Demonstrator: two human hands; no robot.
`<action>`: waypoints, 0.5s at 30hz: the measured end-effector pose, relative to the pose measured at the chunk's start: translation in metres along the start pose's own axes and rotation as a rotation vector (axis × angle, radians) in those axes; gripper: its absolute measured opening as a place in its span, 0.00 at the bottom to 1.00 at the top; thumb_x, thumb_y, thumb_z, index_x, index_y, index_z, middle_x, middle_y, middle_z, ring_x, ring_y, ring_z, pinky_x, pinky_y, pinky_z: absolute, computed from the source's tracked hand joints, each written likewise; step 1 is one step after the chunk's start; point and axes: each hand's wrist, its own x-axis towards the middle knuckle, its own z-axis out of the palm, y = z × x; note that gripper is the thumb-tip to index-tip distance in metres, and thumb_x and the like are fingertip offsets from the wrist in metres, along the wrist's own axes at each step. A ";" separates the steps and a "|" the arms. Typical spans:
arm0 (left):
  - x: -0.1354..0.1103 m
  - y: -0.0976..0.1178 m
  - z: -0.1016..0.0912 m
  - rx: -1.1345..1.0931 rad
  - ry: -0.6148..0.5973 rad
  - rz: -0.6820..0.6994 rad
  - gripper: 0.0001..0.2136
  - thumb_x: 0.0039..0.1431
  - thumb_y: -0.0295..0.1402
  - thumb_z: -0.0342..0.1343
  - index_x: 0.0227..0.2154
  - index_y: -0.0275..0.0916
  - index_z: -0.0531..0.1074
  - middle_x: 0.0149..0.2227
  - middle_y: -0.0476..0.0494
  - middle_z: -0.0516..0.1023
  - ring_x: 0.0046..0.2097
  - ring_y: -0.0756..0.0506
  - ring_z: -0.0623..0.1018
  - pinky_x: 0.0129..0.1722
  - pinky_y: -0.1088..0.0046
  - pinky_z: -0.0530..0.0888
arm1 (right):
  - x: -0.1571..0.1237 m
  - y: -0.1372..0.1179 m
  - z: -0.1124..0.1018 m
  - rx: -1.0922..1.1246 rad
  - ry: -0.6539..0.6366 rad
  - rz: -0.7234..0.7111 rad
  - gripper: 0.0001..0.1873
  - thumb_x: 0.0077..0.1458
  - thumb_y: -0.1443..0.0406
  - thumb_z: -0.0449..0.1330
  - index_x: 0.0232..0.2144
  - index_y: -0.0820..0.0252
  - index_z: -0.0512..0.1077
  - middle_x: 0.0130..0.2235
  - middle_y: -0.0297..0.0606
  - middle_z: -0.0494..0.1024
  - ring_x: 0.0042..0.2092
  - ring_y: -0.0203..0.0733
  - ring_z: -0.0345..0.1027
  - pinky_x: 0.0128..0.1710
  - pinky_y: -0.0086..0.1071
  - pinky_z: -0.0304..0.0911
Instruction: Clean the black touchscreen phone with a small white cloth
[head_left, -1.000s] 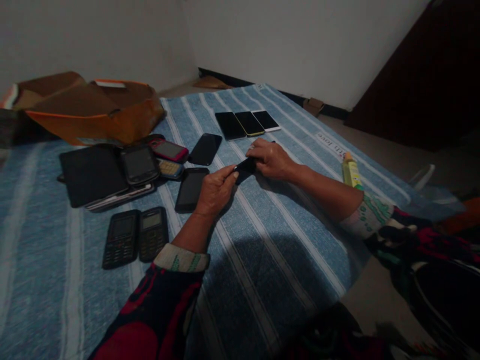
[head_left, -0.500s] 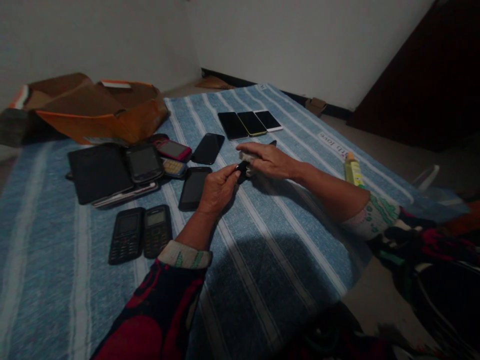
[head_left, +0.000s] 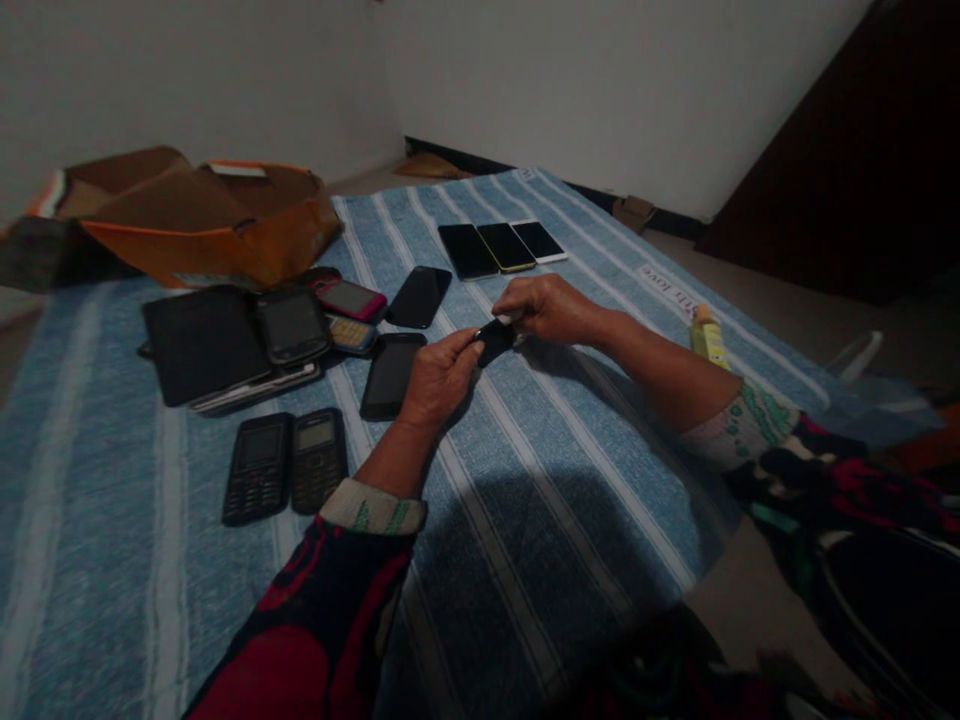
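My left hand (head_left: pixel 444 372) grips the near end of a black phone (head_left: pixel 495 342), thumb on top, just above the striped cloth. At the phone's far end, my right hand (head_left: pixel 546 306) is closed on a small whitish cloth (head_left: pixel 511 317), of which only a bit shows between the fingers. Beside my left hand lies a dark touchscreen phone (head_left: pixel 390 375). Another black phone (head_left: pixel 420 297) rests farther back. Beyond my right hand, a black phone (head_left: pixel 468 250), a yellow-edged phone (head_left: pixel 507 246) and a white-edged phone (head_left: pixel 538 242) form a row.
Two keypad phones (head_left: pixel 259 470) lie side by side at left front. Behind them is a pile of phones with a black tablet-like slab (head_left: pixel 204 345). A torn orange cardboard box (head_left: pixel 217 235) stands back left. A yellowish bottle (head_left: pixel 706 338) is near my right forearm.
My right hand has curled from a flatter pose into a closed grip on the cloth, at the phone's far end. More of the phone's black face shows. My left hand keeps its hold.
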 end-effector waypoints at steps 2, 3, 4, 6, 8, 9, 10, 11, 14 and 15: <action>0.000 0.000 0.000 0.011 0.002 -0.013 0.14 0.60 0.38 0.50 0.38 0.38 0.78 0.30 0.48 0.79 0.33 0.46 0.77 0.36 0.71 0.73 | -0.002 0.008 -0.002 -0.012 0.022 0.021 0.14 0.45 0.75 0.53 0.31 0.59 0.75 0.32 0.34 0.72 0.36 0.38 0.64 0.39 0.33 0.56; 0.000 0.000 0.000 0.015 0.002 -0.019 0.14 0.60 0.39 0.50 0.38 0.38 0.78 0.30 0.49 0.78 0.33 0.46 0.77 0.36 0.71 0.73 | -0.003 0.012 -0.004 -0.015 0.034 0.030 0.14 0.45 0.75 0.53 0.32 0.59 0.76 0.32 0.34 0.73 0.37 0.38 0.64 0.39 0.32 0.57; 0.000 0.001 0.000 0.017 0.002 -0.024 0.14 0.60 0.39 0.50 0.38 0.38 0.78 0.30 0.49 0.78 0.33 0.46 0.77 0.36 0.71 0.73 | -0.005 0.016 -0.005 -0.017 0.047 0.041 0.15 0.45 0.75 0.53 0.32 0.59 0.76 0.32 0.33 0.73 0.37 0.38 0.65 0.39 0.32 0.57; 0.000 0.002 0.001 0.011 -0.003 -0.031 0.14 0.60 0.39 0.50 0.38 0.38 0.78 0.30 0.49 0.79 0.33 0.46 0.77 0.37 0.71 0.73 | -0.007 0.023 -0.008 -0.019 0.072 0.066 0.15 0.45 0.74 0.54 0.33 0.60 0.77 0.32 0.33 0.74 0.38 0.38 0.66 0.39 0.32 0.58; 0.000 0.003 0.001 -0.009 -0.004 -0.026 0.14 0.60 0.39 0.50 0.38 0.38 0.78 0.31 0.49 0.79 0.34 0.46 0.77 0.38 0.71 0.73 | -0.009 0.030 -0.011 -0.025 0.092 0.091 0.15 0.45 0.74 0.55 0.34 0.60 0.77 0.32 0.33 0.74 0.38 0.38 0.67 0.39 0.32 0.59; 0.000 0.003 0.001 -0.019 -0.002 -0.022 0.14 0.60 0.38 0.50 0.39 0.38 0.78 0.31 0.49 0.79 0.34 0.46 0.77 0.38 0.71 0.73 | -0.010 0.033 -0.013 -0.028 0.104 0.103 0.15 0.45 0.73 0.55 0.34 0.60 0.77 0.32 0.34 0.75 0.37 0.38 0.68 0.39 0.32 0.59; 0.000 0.003 0.001 -0.025 0.002 -0.020 0.14 0.60 0.38 0.50 0.39 0.39 0.78 0.31 0.49 0.79 0.34 0.46 0.77 0.37 0.72 0.73 | -0.011 0.036 -0.014 -0.029 0.117 0.117 0.14 0.45 0.73 0.55 0.33 0.60 0.78 0.32 0.34 0.75 0.37 0.38 0.68 0.39 0.32 0.60; 0.000 0.002 0.001 -0.029 0.003 -0.019 0.14 0.59 0.38 0.50 0.39 0.39 0.78 0.30 0.49 0.79 0.34 0.46 0.77 0.37 0.72 0.73 | -0.012 0.040 -0.015 -0.027 0.130 0.132 0.14 0.45 0.72 0.55 0.33 0.60 0.78 0.32 0.34 0.75 0.36 0.38 0.68 0.39 0.32 0.60; 0.000 0.001 0.001 -0.029 0.005 -0.023 0.14 0.59 0.39 0.50 0.38 0.38 0.78 0.29 0.49 0.78 0.33 0.46 0.77 0.35 0.72 0.73 | -0.013 0.050 -0.018 -0.009 0.162 0.175 0.14 0.45 0.71 0.54 0.33 0.59 0.78 0.33 0.34 0.75 0.36 0.39 0.68 0.39 0.33 0.61; 0.000 0.001 0.001 -0.029 0.004 -0.027 0.14 0.59 0.39 0.50 0.38 0.38 0.78 0.28 0.49 0.78 0.33 0.46 0.77 0.35 0.72 0.73 | -0.013 0.052 -0.019 -0.006 0.168 0.185 0.14 0.45 0.71 0.54 0.33 0.59 0.77 0.33 0.34 0.75 0.36 0.39 0.68 0.39 0.33 0.61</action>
